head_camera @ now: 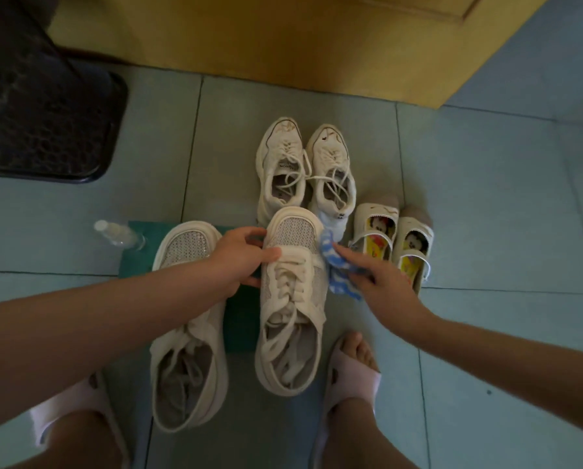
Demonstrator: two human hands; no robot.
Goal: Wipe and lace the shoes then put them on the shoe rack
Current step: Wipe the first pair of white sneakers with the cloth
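The left hand (241, 262) grips the beige mesh sneaker with loose cream laces (293, 299), thumb laid across the tongue and the other fingers curled round the side wall. The shoe sits toe-away on the tiled floor (486, 204), partly over a dark green mat (242, 319). The right hand (381, 282) holds a blue-and-white striped cloth (337, 265) against the shoe's outer side, index finger stretched forward and the rest curled into the fabric. The twin sneaker (188, 333) lies just beside it on the left, laces bunched inside the opening.

Step, as I judge it: wiping the side of the first shoe. Lacing is not done. No shoe rack is in view.

Risks from here:
- The cloth pushes from one side only. If the left grip slackens, the shoe could twist or roll toward its twin.
- The mesh toe looks studded, so the cloth may snag there or on the loose lace ends and drag them out.
- The small cream children's shoes with cartoon insoles (394, 238) stand very close to the right hand, and a wide wiping stroke could knock them.
- The clear plastic bottle (117, 233) stands at the mat's far left corner, and a left-forearm swing could tip it.
- The pair of white laced trainers (303, 167) touches the held shoe's toe, so pushing forward would shove them.
- A foot in a pale pink slide sandal (354, 374) is near the heel and could catch it.
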